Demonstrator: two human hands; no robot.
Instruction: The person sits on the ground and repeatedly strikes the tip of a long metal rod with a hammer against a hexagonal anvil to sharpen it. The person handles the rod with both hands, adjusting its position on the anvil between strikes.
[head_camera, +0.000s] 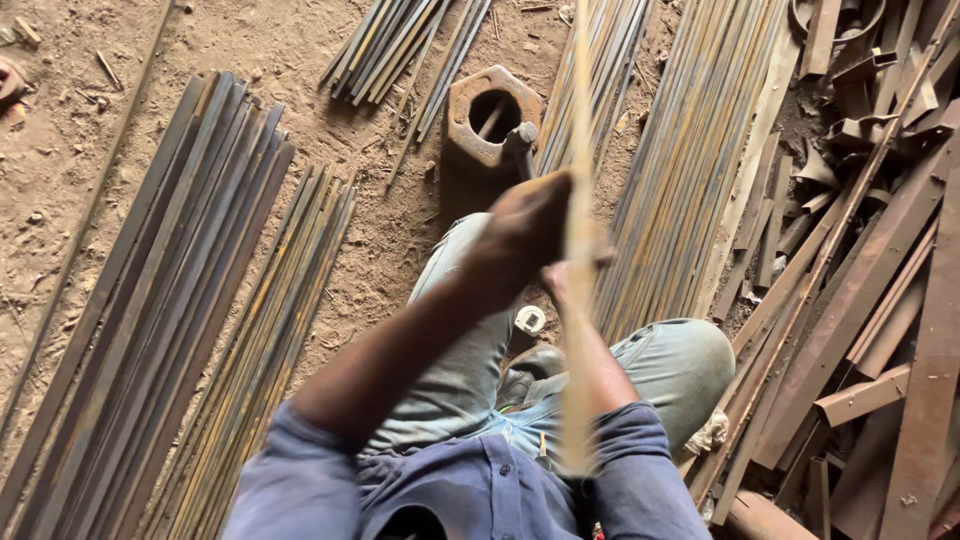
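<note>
Both the left hand (525, 225) and the right hand (562, 282) clamp the long, thin, yellowish metal rod (578, 120), its axis running straight away from the body, the left hand farther out.

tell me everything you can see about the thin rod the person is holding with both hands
The thin rod is long, slender and pale yellowish, blurred in the picture, so its material cannot be told for sure. It stands nearly upright, running from the top edge down to the person's chest. The left hand wraps around it about halfway up, and the right hand grips it just below. Behind it on the dirt floor lie bundles of similar metal strips.
</note>
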